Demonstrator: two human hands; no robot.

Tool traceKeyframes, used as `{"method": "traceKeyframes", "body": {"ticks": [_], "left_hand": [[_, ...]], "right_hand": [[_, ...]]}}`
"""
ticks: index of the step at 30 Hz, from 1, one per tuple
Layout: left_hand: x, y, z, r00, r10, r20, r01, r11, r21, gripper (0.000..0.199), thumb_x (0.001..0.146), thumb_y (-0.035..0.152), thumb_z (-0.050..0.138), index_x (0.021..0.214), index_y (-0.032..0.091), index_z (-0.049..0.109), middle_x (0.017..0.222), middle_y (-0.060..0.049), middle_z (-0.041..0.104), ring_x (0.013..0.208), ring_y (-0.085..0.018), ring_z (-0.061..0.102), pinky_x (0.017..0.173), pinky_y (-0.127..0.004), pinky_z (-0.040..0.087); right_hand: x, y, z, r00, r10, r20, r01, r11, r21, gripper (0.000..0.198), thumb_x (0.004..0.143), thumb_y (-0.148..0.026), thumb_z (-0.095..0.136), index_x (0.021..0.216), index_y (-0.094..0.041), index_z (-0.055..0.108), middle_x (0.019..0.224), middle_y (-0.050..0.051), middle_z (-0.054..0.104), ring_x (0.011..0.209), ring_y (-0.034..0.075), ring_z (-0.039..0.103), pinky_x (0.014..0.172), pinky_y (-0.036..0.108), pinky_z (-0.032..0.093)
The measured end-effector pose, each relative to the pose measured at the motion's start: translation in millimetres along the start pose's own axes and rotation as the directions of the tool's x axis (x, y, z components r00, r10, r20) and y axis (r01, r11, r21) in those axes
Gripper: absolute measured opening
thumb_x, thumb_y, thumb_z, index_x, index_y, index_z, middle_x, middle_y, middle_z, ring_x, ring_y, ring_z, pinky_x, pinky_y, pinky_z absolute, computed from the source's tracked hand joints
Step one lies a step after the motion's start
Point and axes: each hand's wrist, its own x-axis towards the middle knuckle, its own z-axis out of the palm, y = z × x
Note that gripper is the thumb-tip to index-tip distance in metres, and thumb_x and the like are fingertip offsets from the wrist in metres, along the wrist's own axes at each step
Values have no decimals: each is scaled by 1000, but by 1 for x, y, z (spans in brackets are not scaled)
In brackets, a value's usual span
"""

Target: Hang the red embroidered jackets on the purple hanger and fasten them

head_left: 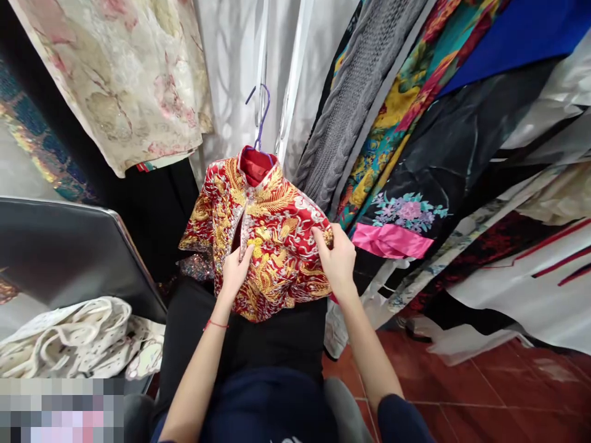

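A red jacket [286,246] with gold and silver embroidery and a stand-up collar is in front of me, its lower part over my lap. A purple hanger [262,117] sticks up out of its collar, the hook bare at the top. My left hand [237,271] pinches the front edge of the jacket near the middle opening, thumb on the outside and fingers hidden inside. At the shoulder and sleeve on the right, my right hand [337,258] grips the cloth, thumb on top and the other fingers behind it.
Hanging clothes crowd both sides: a cream floral garment [138,80] at left, a grey cable-knit [364,92] and a black skirt with pink trim [397,240] at right. White poles [293,67] stand behind. A dark panel [74,252] and crumpled white cloth [78,338] are at left.
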Motion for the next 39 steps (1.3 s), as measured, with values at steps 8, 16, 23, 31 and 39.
{"method": "traceKeyframes", "body": {"ticks": [8,16,23,31,39], "left_hand": [[-24,-55,-1,915,111,389,-138,990,41,47,77,60,71,99,18,73,106,-10,74,106,-26,66,98,-40,52],[-24,8,-18,729,594,340,-662,739,128,26,101,34,50,93,20,70,93,-5,75,96,-18,71,112,-44,47],[-27,63,-35,669,738,94,-735,637,233,18,99,27,53,103,19,69,82,-4,74,59,-11,65,58,-20,48],[-12,12,-26,986,164,22,-160,906,392,21,97,39,50,89,21,58,57,4,46,50,-14,49,56,-24,28],[23,-33,2,976,76,202,-105,985,139,34,88,51,55,75,20,50,68,2,52,66,-14,50,65,-23,39]], "right_hand": [[29,-18,21,989,-144,25,143,924,-355,55,92,-23,49,146,-15,49,140,25,52,126,40,49,100,58,39],[60,-5,44,914,-244,325,344,890,-299,55,99,-28,39,154,-24,42,166,17,26,153,35,23,114,60,25],[84,12,61,907,-249,339,348,897,-271,56,101,-47,39,154,-30,41,165,16,30,150,38,27,105,66,34],[88,18,67,937,-246,248,308,918,-251,47,99,-38,47,145,-29,53,149,17,49,137,35,43,104,58,36],[136,-3,62,842,-446,302,464,886,13,37,102,-42,46,130,-21,58,122,12,68,107,25,61,94,40,44]]}}
